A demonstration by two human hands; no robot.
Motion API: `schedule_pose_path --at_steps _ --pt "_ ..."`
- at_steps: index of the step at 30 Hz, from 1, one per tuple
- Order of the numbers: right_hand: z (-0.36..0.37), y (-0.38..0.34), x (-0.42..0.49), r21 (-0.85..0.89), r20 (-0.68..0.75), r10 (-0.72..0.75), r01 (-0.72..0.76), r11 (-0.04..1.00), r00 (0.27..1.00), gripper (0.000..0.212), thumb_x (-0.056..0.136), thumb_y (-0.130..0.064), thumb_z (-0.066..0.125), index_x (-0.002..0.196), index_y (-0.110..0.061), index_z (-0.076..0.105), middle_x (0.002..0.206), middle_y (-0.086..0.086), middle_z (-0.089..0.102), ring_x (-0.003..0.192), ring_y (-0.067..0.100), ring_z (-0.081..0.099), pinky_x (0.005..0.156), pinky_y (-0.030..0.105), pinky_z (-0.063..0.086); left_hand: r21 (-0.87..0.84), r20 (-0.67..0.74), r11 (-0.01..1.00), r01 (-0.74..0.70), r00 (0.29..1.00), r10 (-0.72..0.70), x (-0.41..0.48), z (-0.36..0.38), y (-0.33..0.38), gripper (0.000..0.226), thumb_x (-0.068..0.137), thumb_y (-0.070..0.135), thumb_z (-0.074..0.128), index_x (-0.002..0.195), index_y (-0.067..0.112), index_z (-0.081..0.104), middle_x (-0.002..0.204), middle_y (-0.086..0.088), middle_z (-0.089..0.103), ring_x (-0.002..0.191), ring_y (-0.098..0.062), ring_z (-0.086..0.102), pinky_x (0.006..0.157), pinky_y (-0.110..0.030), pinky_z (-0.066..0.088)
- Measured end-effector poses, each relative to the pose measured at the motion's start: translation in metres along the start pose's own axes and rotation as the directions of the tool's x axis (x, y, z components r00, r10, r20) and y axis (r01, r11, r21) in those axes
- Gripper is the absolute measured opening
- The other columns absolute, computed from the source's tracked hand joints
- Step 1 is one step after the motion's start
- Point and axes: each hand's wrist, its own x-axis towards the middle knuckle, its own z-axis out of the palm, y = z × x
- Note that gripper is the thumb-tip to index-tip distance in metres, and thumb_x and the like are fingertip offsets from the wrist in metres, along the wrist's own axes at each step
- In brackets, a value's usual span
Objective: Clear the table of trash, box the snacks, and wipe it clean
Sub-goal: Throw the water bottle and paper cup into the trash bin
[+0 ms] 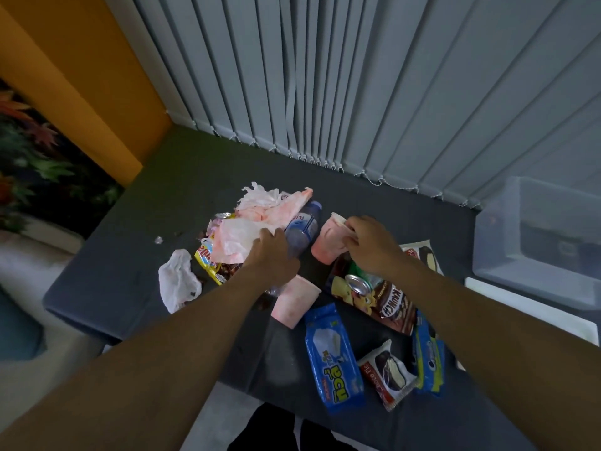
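Dark bench (162,196), blinds (390,92) behind: your R hand (367,242) pinches pink cup (327,245) at its rim, mouth twd 11 o'clock; L hand (270,252), at its 9 o'clock, grips tissue (237,239). Hands apart.

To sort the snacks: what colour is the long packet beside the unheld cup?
The packet is blue, with yellow lettering; head view.

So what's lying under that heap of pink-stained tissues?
A plastic water bottle pokes out toward the paper cup, and a yellow snack wrapper at the near edge. The left hand grips the tissues; whatever else lies beneath is covered.
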Motion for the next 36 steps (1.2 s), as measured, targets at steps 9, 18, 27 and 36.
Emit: schedule_pose_path --at_steps 9,18,27,36 --pt "-0.026 0.010 -0.023 -0.003 -0.095 -0.061 0.061 0.998 0.994 0.003 0.094 -0.021 0.057 0.095 -0.019 0.055 0.093 0.000 0.047 0.083 0.019 0.048 0.072 0.029 0.034 -0.028 -0.044 0.999 0.031 0.998 -0.032 -0.033 -0.016 0.014 0.066 0.082 0.049 0.070 0.132 0.012 0.050 0.121 -0.013 0.062 0.107 -0.029 0.059 0.085 -0.037 0.052" --pt "-0.040 -0.001 -0.039 -0.039 -0.103 -0.180 0.177 0.983 0.978 0.007 0.095 -0.022 0.056 0.090 -0.017 0.054 0.087 0.001 0.048 0.077 0.018 0.049 0.066 0.028 0.032 -0.105 -0.164 0.994 -0.023 0.986 0.005 -0.077 -0.029 0.000 0.067 0.084 0.044 0.069 0.138 0.016 0.042 0.128 -0.013 0.053 0.110 -0.029 0.052 0.089 -0.040 0.048" --pt "-0.029 -0.065 -0.037 -0.033 -0.069 -0.304 0.302 0.953 0.950 0.012 0.095 -0.027 0.056 0.086 -0.026 0.049 0.086 -0.006 0.045 0.077 0.013 0.047 0.065 0.030 0.032 -0.257 -0.310 0.966 0.026 0.944 -0.108 -0.114 -0.050 -0.054 0.082 0.084 0.040 0.072 0.149 0.019 0.026 0.142 -0.010 0.038 0.118 -0.029 0.052 0.093 -0.038 0.047" --pt "0.020 -0.172 -0.036 -0.045 0.011 -0.417 0.417 0.908 0.909 0.024 0.095 -0.027 0.055 0.074 -0.028 0.044 0.082 -0.007 0.046 0.076 0.016 0.048 0.060 0.029 0.028 -0.352 -0.359 0.928 0.118 0.899 -0.250 -0.172 -0.070 -0.154 0.076 0.083 0.035 0.072 0.144 0.018 0.029 0.134 -0.007 0.036 0.107 -0.027 0.053 0.082 -0.035 0.043"
